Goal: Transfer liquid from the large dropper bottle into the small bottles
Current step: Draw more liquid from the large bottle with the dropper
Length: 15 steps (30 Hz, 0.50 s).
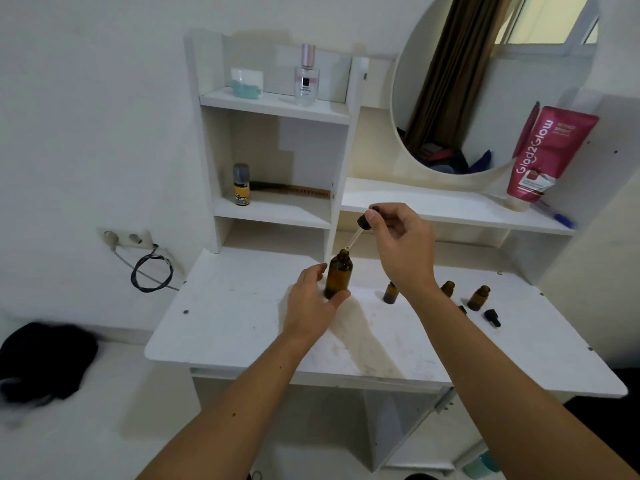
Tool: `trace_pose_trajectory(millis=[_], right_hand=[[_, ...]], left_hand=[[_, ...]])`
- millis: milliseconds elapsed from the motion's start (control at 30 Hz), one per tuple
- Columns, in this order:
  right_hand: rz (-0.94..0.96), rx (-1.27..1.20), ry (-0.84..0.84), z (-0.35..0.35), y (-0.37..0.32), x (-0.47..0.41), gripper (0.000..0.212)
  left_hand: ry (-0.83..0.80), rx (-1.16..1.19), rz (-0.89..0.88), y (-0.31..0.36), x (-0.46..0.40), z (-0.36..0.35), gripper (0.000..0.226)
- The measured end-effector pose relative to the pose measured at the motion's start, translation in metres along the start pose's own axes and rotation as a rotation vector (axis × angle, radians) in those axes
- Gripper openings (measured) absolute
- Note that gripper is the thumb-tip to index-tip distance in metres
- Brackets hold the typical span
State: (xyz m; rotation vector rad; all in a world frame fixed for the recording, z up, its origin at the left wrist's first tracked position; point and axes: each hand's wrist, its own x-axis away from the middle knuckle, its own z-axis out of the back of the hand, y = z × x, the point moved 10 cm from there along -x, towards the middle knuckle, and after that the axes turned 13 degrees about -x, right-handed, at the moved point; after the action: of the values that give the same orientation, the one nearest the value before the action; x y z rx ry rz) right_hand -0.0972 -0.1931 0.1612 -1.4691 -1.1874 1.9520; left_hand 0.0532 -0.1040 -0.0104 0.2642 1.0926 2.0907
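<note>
White desk (pixel 242 323): left hand (pixel 311 306) grips large bottle (pixel 338 277), right hand (pixel 401 244) pinches dropper (pixel 360 230).

Between the hands, the large dropper bottle (pixel 338 279) looks like glossy amber glass, and the dropper (pixel 358 230) above it has a clear tube and a dull black cap. The small bottles (pixel 479 298) beyond the right hand (pixel 401 244) share that amber sheen. Under both hands the tabletop (pixel 221 327) is smooth matt white board, smudged in places.
</note>
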Motion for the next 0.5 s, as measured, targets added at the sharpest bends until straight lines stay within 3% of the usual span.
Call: trace_pose_trajectory(millis=[233, 500], right_hand=[[-0.043, 0.14, -0.112, -0.025, 0.029, 0.004, 0.015], [-0.14, 0.164, -0.072, -0.025, 0.05, 0.007, 0.007]], left_hand=[[-0.036, 0.025, -0.008, -0.004, -0.008, -0.007, 0.053], [-0.04, 0.039, -0.015, -0.003, -0.009, -0.007, 0.052]])
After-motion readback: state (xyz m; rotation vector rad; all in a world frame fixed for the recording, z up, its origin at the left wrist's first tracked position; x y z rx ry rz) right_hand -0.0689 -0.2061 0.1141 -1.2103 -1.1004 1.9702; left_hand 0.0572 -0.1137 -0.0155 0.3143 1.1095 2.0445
